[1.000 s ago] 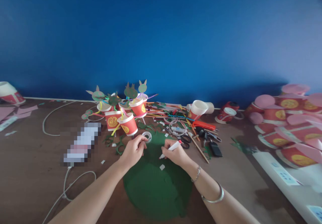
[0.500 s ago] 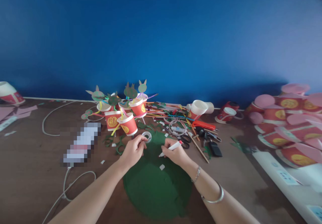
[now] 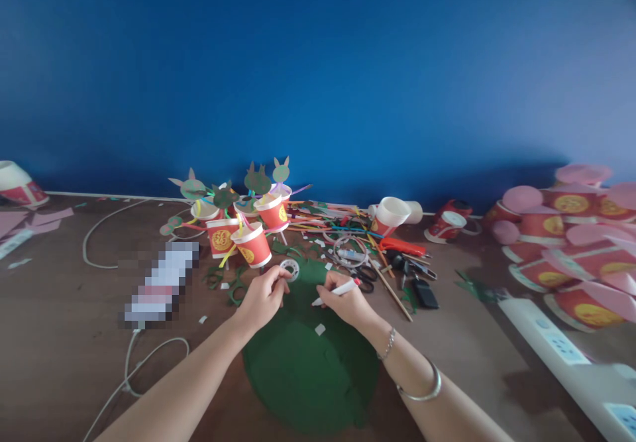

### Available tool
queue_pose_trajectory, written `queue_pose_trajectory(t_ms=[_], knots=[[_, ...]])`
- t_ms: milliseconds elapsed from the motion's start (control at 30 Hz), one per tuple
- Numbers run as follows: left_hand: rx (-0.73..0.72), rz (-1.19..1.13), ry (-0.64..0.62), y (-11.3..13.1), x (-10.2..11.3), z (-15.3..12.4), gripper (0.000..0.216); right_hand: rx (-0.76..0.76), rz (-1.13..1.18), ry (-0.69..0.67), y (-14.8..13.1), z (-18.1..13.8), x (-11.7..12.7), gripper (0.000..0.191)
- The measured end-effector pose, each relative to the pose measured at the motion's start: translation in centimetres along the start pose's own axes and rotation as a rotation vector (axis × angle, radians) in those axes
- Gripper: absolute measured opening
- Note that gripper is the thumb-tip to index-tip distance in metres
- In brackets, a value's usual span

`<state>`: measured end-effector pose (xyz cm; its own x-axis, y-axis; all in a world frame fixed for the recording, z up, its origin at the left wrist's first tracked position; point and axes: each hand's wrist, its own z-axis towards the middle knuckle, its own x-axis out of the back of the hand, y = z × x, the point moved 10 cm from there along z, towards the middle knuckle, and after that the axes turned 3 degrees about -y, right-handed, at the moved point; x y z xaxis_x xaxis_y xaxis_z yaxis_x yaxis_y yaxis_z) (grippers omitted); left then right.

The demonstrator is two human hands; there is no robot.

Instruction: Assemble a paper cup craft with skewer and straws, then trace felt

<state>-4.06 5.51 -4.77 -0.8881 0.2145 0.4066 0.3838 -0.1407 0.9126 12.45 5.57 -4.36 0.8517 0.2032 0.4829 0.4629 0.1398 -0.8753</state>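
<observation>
My right hand [image 3: 346,299] is closed around a white marker pen [image 3: 342,287] with a red end. Its tip points down and left, close over a large rounded green sheet [image 3: 313,369]. On the upper part of this sheet, my left hand [image 3: 265,296] has its fingers curled together at the edge of a small white ring [image 3: 290,270], which looks like a tape roll core. Between the hands and a little nearer to me lies a white scrap [image 3: 320,329]. How firmly the fingers grip the ring is partly hidden.
Red-and-white paper cups [image 3: 252,246] with green animal heads stand behind my left hand. Scissors [image 3: 366,276], sticks [image 3: 392,289], keys [image 3: 405,270] and pipe cleaners [image 3: 322,220] lie behind the right. Pink-trimmed cups [image 3: 586,309] and a power strip [image 3: 551,342] occupy the right side.
The marker and my right hand have shifted very slightly left and up over the green sheet. My left hand and the white ring stay in place.
</observation>
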Motion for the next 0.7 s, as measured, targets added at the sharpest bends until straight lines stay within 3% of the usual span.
queue_pose_trajectory(t_ms=[367, 700], knots=[[-0.002, 0.004, -0.011, -0.12, -0.11, 0.0, 0.018, -0.024, 0.101, -0.093, 0.46, -0.08, -0.79, 0.025], [-0.004, -0.001, 0.002, -0.07, -0.04, -0.01, 0.018, 0.01, 0.03, -0.011, -0.13, -0.01, -0.1, 0.027]])
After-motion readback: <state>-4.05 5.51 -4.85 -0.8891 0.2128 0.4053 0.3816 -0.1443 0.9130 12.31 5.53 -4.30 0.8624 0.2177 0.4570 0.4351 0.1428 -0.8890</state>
